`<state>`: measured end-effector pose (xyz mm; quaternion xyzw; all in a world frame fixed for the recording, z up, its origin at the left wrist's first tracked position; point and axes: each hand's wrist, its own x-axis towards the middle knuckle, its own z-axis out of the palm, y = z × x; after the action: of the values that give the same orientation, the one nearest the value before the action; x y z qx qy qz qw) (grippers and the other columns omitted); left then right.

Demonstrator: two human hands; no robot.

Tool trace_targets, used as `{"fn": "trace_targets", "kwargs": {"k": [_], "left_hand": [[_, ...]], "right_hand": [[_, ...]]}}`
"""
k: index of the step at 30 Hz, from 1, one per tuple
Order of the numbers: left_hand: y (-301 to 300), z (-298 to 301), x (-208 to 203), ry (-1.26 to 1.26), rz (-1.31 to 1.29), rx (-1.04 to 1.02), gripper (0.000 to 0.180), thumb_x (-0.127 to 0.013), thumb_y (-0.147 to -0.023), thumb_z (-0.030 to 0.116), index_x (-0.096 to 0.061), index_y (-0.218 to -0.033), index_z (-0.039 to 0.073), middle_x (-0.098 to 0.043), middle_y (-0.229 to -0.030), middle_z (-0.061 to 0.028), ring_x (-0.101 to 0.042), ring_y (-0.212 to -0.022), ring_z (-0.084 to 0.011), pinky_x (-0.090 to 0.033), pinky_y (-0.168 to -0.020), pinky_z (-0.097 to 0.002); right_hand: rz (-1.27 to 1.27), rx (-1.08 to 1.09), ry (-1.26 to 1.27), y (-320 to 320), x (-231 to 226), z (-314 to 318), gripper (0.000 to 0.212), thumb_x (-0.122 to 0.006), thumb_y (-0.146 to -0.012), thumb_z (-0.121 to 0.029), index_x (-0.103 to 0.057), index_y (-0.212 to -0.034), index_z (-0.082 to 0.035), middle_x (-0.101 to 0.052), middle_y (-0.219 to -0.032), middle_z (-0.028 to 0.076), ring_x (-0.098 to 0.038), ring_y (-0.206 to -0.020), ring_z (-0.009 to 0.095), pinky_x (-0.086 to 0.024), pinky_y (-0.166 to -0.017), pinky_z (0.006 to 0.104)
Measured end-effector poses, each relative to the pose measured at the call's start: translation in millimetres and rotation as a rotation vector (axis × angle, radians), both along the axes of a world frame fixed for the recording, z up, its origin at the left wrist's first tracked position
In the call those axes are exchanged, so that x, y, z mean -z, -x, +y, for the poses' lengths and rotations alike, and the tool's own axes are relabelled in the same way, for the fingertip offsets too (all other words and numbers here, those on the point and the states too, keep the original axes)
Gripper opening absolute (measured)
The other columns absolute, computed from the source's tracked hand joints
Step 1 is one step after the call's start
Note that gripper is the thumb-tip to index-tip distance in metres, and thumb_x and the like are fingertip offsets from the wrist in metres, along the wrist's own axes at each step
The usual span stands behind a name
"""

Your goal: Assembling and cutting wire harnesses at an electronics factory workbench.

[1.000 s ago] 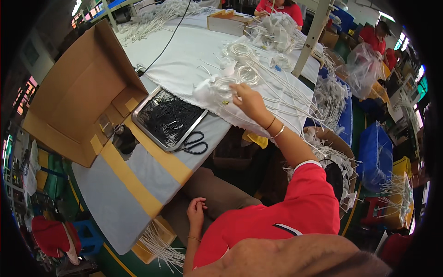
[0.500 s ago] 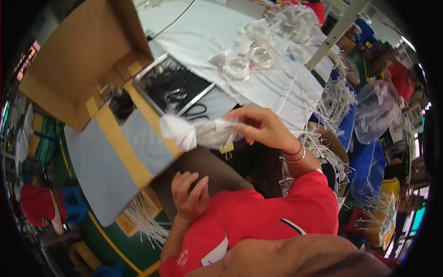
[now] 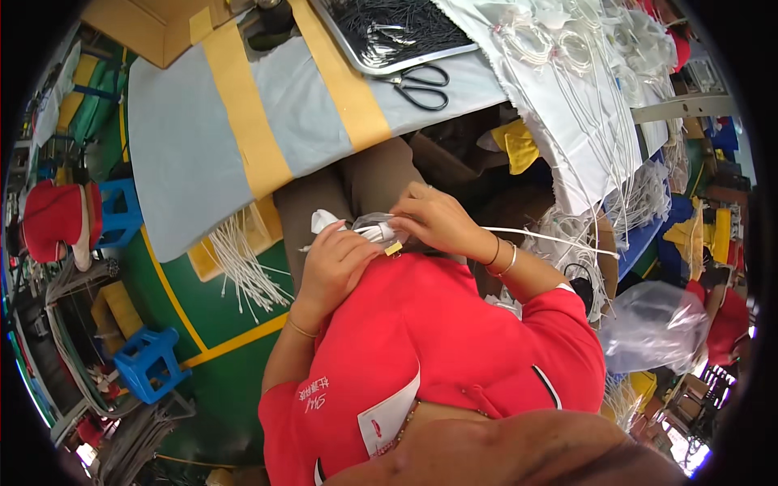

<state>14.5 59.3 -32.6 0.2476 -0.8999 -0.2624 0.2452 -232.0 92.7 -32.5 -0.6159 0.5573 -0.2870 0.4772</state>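
Note:
Over my lap, both hands work on a clear plastic bag [image 3: 374, 219] with a white cable coil [image 3: 373, 233] in it. My left hand [image 3: 342, 261] is closed over the near left side of the bundle. The fingers of my right hand [image 3: 438, 220] pinch the bag's right end. White wrapping [image 3: 326, 220] sticks out beyond my left fingertips. A yellow binder clip [image 3: 394, 249] is just below the bundle, against my red shirt. From beside my right wrist, a white cable [image 3: 559, 240] stretches off to the right. My fingers hide part of the bag.
Ahead is a grey-covered table [image 3: 178, 138] with yellow tape strips. Black-handled scissors [image 3: 425, 86] lie by a metal tray [image 3: 429, 58] of black ties. Coiled cables [image 3: 527, 44] rest on white cloth. Loose cables [image 3: 239, 251] fill a yellow box at left; a blue stool [image 3: 150, 364] stands behind.
My right hand has drawn the bagged cable from near the table edge back to my lap. My left hand, empty before, now grips it too. The view has tilted down.

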Motion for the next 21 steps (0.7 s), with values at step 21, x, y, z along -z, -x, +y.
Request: {"fn": "trace_targets", "kwargs": {"k": [21], "left_hand": [[23.0,-10.8,16.9,-0.094,0.169,-0.093,0.008,-0.063,-0.088,0.005,-0.059,-0.096,0.005,-0.063,-0.089,-0.0108,-0.062,-0.086,-0.0311,-0.049,-0.091,-0.0434]], "right_hand": [[0.209,-0.064,0.509,-13.3,-19.2,13.6,0.029,-0.072,-0.086,-0.021,-0.065,-0.110,-0.006,-0.065,-0.098,0.011,-0.063,-0.090,0.031,-0.051,-0.080,0.0369]]}}
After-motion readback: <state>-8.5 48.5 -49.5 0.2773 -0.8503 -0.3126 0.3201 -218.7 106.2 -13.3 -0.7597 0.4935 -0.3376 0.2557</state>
